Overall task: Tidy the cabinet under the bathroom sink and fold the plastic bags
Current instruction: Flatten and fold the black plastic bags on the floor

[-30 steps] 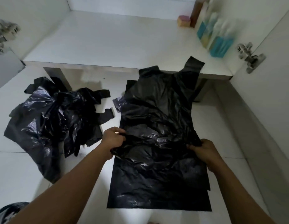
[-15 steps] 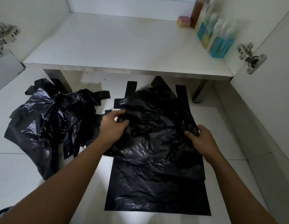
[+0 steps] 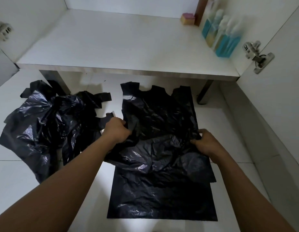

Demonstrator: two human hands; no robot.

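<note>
A black plastic bag point(image 3: 158, 118) lies spread on the white floor tiles in front of the open cabinet, handles pointing toward the cabinet. It rests on top of a flatter black bag point(image 3: 162, 203) nearer to me. My left hand point(image 3: 116, 129) pinches the top bag's left edge. My right hand point(image 3: 205, 142) grips its right edge. To the left sits a crumpled heap of black bags point(image 3: 45, 124).
The white cabinet floor point(image 3: 122, 42) holds a pink-and-yellow sponge point(image 3: 188, 18), a brown bottle point(image 3: 201, 10) and several blue bottles point(image 3: 224, 37) at its right back. A metal cabinet leg point(image 3: 204, 92) stands near the bag's far right corner. Door hinge point(image 3: 257, 55) on the right.
The top bag was lifted with its handles over the cabinet edge; it has come down flat on the floor. Both hands moved forward along its sides, still holding the edges.
</note>
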